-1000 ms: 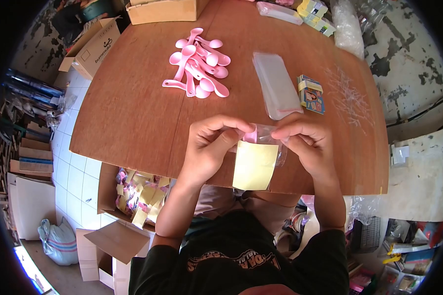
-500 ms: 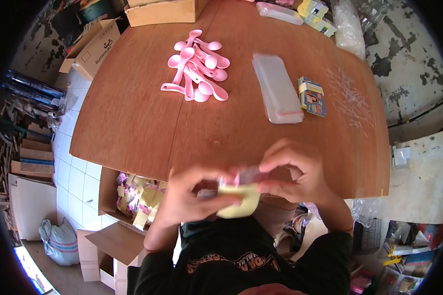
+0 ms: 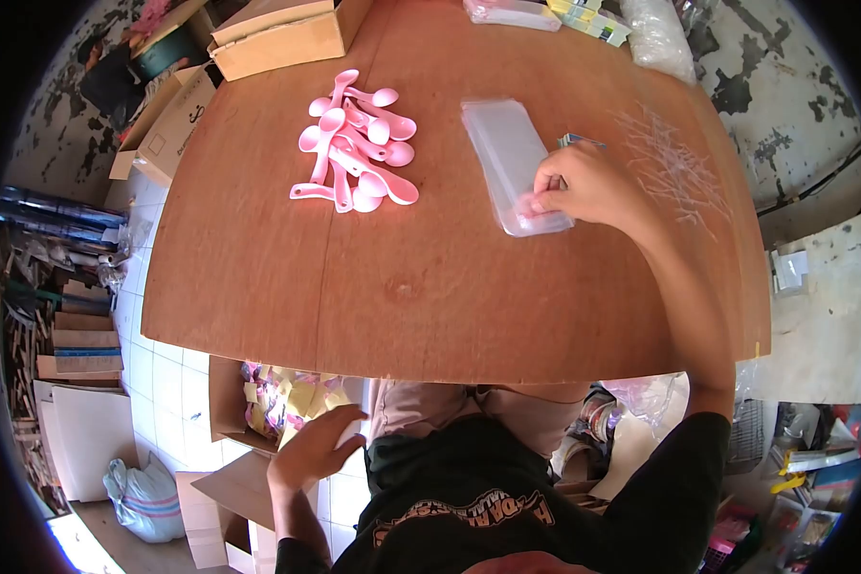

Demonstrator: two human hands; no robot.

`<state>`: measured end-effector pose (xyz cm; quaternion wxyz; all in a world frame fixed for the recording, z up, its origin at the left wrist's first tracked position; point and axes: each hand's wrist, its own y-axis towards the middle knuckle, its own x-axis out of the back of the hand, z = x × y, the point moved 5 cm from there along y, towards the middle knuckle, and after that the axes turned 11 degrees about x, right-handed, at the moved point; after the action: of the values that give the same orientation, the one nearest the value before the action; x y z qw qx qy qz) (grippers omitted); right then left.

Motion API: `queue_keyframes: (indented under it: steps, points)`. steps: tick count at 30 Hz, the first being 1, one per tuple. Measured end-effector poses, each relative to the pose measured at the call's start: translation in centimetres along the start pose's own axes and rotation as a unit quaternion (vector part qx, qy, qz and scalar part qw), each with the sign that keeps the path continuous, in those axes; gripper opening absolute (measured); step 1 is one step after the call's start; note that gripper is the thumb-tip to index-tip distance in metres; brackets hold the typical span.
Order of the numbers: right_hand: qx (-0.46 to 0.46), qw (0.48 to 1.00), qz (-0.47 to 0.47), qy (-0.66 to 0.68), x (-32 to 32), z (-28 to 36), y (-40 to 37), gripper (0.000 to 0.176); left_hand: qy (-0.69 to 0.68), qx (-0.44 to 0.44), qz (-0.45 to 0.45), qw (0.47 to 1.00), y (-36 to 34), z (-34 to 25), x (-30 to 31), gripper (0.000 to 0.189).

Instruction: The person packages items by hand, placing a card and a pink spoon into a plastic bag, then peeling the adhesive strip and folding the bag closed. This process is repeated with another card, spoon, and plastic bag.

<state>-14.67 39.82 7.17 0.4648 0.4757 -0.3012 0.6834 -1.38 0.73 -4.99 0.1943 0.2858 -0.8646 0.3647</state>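
My right hand (image 3: 588, 187) reaches over the table, thumb and fingers pinched at the near end of a stack of clear plastic bags (image 3: 502, 143). It appears to grip the top bag, though the fingertips partly blur into the plastic. Most of a small pile of printed cards (image 3: 581, 141) is hidden behind that hand. Down by my lap, my left hand (image 3: 316, 448) holds nothing, with its fingers apart. Just beyond it is a cardboard box (image 3: 228, 397) with several yellow-carded packets (image 3: 292, 397) inside. Pink plastic measuring spoons (image 3: 359, 143) lie heaped on the wooden table (image 3: 402, 287).
Thin clear strips (image 3: 679, 172) are scattered at the table's right. A carton (image 3: 282, 43) sits at the far left edge, and a roll of clear wrap (image 3: 658, 38) at the far right. An open carton (image 3: 230, 497) and a tied sack (image 3: 143, 497) stand on the floor.
The yellow-carded packet has left my hands. My left hand has dropped to the lower left beside the box and opened; my right hand has moved up to the plastic bags. The view has shifted slightly.
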Motion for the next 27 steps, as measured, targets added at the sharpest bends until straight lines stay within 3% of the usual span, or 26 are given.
queue_keyframes:
  steps: [2,3,5,9,11,12,14,17,22,26,27]
  points:
    - [-0.013,0.999,0.034,-0.035,0.0,0.0,0.6,0.014,-0.026,-0.091,0.113,0.989,0.8,-2.2,-1.0,0.036]
    - [-0.004,0.998,0.039,-0.041,0.1,0.1,0.7,0.012,-0.027,-0.092,0.110,0.989,1.3,-3.2,-0.9,0.036]
    - [0.006,0.998,0.044,-0.048,0.1,0.2,0.7,0.011,-0.118,-0.277,0.212,0.930,1.1,-7.2,-1.3,0.036]
    - [0.072,0.995,-0.059,-0.039,1.4,2.1,-0.4,0.006,-0.162,-0.389,0.229,0.877,1.6,-11.7,-0.6,0.034]
    - [0.084,0.990,-0.100,-0.044,1.6,4.6,-1.7,0.005,-0.271,-0.422,0.161,0.850,2.2,-13.6,1.3,0.049]
    - [0.108,0.985,-0.122,-0.054,1.5,6.3,-2.5,0.005,-0.272,-0.423,0.157,0.850,2.4,-14.6,1.2,0.049]
    - [0.165,0.972,-0.138,-0.091,1.3,10.6,-4.0,0.006,-0.573,-0.258,0.095,0.772,4.6,-15.1,1.7,0.066]
    - [0.224,0.950,-0.127,-0.175,0.1,15.7,-6.0,0.007,-0.634,-0.210,0.077,0.740,7.5,-16.3,1.8,0.074]
    - [0.277,0.931,-0.092,-0.219,-2.4,17.6,-7.8,0.017,-0.724,-0.155,0.153,0.655,8.9,-18.0,0.0,0.051]
    - [0.268,0.944,-0.085,-0.172,-2.9,16.7,-7.7,0.014,-0.740,-0.130,0.125,0.647,9.1,-17.5,-0.7,0.044]
    - [0.255,0.953,-0.134,-0.093,-2.2,15.7,-7.6,0.012,-0.756,-0.098,0.105,0.639,9.2,-17.1,-0.6,0.042]
